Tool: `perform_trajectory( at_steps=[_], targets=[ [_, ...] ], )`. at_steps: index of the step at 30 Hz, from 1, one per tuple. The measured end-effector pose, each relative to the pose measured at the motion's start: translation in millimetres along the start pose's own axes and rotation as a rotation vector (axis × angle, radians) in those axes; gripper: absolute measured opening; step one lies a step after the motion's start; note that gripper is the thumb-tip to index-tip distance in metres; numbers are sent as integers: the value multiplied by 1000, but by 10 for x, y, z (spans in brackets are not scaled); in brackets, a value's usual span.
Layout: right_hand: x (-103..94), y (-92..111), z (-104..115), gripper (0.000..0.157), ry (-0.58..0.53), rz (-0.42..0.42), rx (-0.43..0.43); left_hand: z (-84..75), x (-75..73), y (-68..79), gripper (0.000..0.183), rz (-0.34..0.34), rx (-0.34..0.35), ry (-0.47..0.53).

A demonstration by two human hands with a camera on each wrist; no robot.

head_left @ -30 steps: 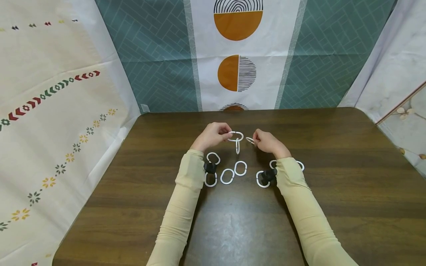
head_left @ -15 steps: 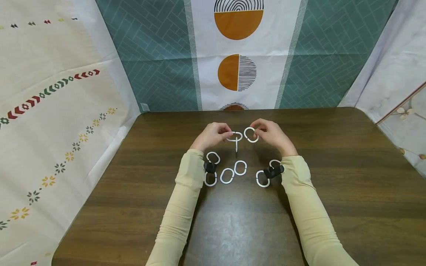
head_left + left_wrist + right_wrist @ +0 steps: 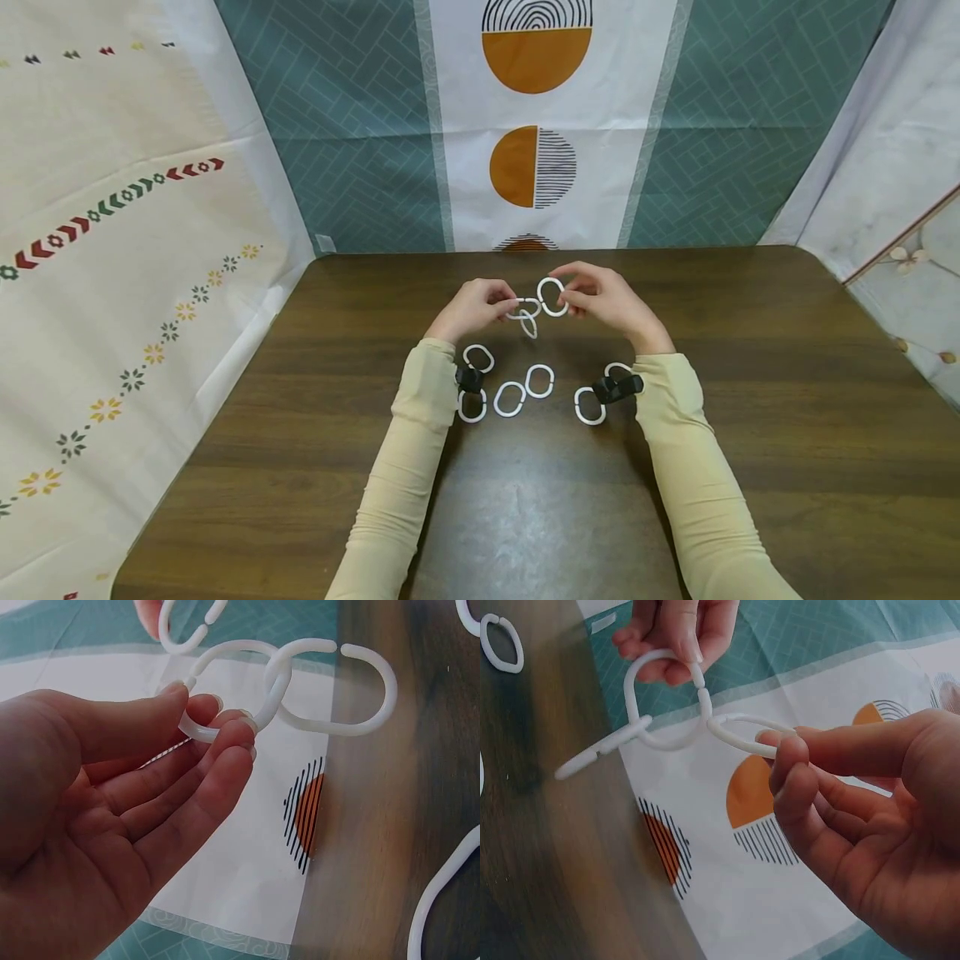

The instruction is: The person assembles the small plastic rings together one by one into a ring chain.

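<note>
My left hand (image 3: 474, 308) pinches a white oval shower curtain ring (image 3: 232, 646) between thumb and fingertips. Looped through that ring, a second curtain ring (image 3: 384, 675) hangs down, with a small gap in its outline. My right hand (image 3: 611, 302) pinches a third curtain ring (image 3: 731, 742) by its edge, thumb against the index finger. In the right wrist view the third ring's far end overlaps the left hand's ring right beside that ring's gap. Both hands are raised over the far part of the brown table (image 3: 300, 467).
Several more white rings lie on the table: two beside the left wrist, one a white ring (image 3: 478, 347), a near-touching pair with a ring (image 3: 540, 366) in the middle, and a ring (image 3: 590, 423) by the right wrist. A patterned cloth (image 3: 360, 167) hangs behind the table.
My right hand has lifted its ring, turned it to show its oval face and brought it left against the left hand's ring. My left hand barely moved; its hanging ring has swung.
</note>
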State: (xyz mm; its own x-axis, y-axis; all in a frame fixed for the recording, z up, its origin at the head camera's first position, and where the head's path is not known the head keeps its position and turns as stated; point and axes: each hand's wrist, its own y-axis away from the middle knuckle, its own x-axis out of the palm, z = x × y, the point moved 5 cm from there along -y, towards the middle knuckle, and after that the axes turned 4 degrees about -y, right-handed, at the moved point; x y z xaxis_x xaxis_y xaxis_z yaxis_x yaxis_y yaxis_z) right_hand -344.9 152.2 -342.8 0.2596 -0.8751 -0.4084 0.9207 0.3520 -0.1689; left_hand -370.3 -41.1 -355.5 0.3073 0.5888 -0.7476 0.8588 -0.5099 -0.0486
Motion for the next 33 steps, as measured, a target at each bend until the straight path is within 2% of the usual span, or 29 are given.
perform_trajectory(
  at_steps=[5, 17, 33],
  targets=[
    [52, 4, 51, 35, -37, 23, -2, 1, 9, 3, 22, 5, -8, 20],
    [192, -4, 134, 37, -40, 74, -31, -9, 21, 5, 21, 21, -12, 36],
    [243, -29, 93, 42, -51, 70, 3, -15, 2, 20, 12, 17, -6, 3]
  ],
)
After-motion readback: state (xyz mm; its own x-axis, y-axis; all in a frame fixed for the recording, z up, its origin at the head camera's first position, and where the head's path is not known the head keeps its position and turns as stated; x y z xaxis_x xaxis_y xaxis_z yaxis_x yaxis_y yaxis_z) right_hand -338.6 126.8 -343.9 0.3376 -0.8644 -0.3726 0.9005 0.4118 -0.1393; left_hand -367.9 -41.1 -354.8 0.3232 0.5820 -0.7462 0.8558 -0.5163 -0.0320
